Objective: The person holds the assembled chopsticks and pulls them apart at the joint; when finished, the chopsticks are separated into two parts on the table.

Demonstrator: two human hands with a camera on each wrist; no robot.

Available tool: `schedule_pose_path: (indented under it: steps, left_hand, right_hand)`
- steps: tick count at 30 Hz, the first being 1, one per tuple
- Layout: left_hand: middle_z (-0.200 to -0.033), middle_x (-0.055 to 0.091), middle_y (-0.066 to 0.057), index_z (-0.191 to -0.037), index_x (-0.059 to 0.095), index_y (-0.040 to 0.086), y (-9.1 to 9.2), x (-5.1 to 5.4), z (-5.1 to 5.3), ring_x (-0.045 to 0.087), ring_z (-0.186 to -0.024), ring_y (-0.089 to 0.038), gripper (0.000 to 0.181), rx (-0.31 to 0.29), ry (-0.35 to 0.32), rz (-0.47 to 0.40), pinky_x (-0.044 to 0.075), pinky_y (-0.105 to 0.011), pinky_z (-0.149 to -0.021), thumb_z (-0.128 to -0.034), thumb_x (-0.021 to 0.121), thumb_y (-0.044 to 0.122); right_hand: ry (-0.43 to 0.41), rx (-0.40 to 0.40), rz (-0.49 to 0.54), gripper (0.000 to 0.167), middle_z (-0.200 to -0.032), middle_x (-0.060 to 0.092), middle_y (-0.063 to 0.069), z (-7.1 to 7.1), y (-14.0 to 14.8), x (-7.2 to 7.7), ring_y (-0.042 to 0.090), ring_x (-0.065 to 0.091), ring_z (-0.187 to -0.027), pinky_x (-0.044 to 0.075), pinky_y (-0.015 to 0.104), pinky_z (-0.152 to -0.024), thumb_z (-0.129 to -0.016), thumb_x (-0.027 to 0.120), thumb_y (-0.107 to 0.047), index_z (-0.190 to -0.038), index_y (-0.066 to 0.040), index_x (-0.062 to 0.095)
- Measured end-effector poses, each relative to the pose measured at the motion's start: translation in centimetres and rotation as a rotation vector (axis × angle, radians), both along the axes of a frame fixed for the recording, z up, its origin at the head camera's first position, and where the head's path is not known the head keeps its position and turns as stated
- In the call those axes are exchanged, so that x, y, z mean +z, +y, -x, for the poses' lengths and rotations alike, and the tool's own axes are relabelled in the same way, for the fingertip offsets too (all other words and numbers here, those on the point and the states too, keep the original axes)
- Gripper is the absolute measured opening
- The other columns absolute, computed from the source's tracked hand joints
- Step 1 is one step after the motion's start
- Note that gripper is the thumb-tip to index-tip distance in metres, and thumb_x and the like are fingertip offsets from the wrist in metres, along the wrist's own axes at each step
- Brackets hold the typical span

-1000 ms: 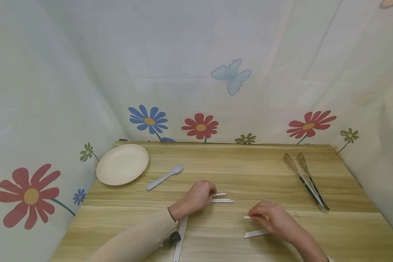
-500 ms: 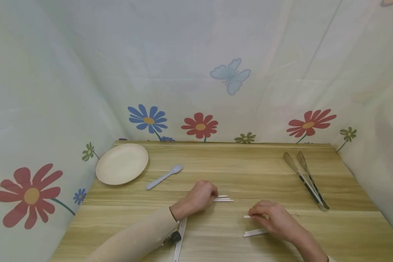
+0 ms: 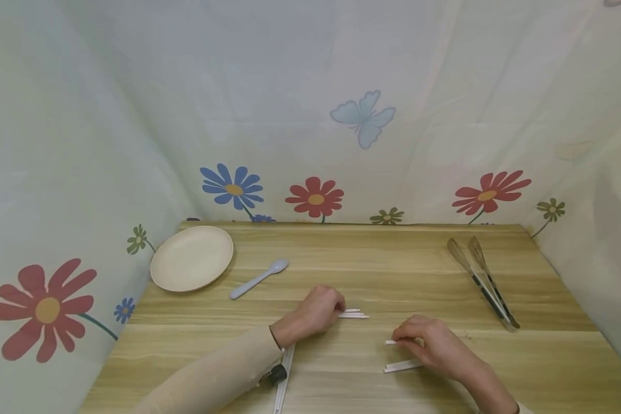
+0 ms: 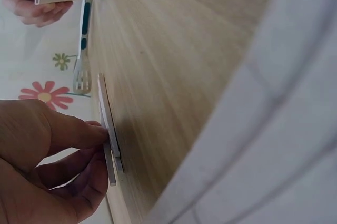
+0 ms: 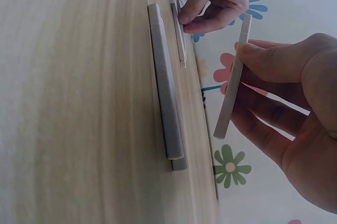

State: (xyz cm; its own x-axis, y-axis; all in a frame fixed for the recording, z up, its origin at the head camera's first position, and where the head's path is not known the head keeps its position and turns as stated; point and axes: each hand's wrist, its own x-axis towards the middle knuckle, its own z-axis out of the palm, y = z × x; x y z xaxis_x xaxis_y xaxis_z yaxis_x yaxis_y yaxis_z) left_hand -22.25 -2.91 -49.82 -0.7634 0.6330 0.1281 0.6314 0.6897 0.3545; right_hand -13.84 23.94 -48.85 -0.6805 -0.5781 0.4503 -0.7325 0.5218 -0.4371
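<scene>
White sticks, slim and square-edged, lie clustered on a wood-grain table at a person's left hand, whose thumb and finger pinch one. The right hand holds a raised stick between thumb and fingertips; a straight-sided pair lies at eight o'clock from that hand. At ten o'clock from the left hand sit a smooth grey-blue spoon and a round cream plate; slotted metal tongs lie between one and two o'clock from the right hand.
</scene>
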Motion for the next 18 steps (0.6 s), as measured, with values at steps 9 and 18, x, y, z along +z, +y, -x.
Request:
schedule_pose_path:
  steps: [9,18]
  left_hand:
    - [-0.084,0.073,0.0,-0.082,0.077,0.01,-0.04,0.17,-0.03,0.066,-0.081,-0.011,0.015,-0.001,-0.017,0.02,0.053,-0.023,-0.071,-0.0808,0.067,-0.001]
    - [-0.084,0.073,0.0,-0.082,0.078,0.011,0.02,-0.24,0.19,0.066,-0.082,-0.011,0.017,-0.004,-0.025,0.044,0.053,-0.023,-0.071,-0.0804,0.066,-0.001]
  right_hand:
    - [0.01,0.007,-0.015,0.023,-0.087,0.07,-0.013,0.08,0.04,0.02,0.004,0.065,-0.08,0.047,0.01,-0.074,-0.075,0.078,0.0,-0.087,-0.019,0.073]
    - [-0.009,0.016,-0.049,0.022,-0.086,0.069,-0.013,-0.1,0.14,-0.09,0.004,0.065,-0.08,0.053,0.019,-0.072,-0.075,0.078,-0.002,-0.088,-0.019,0.073]
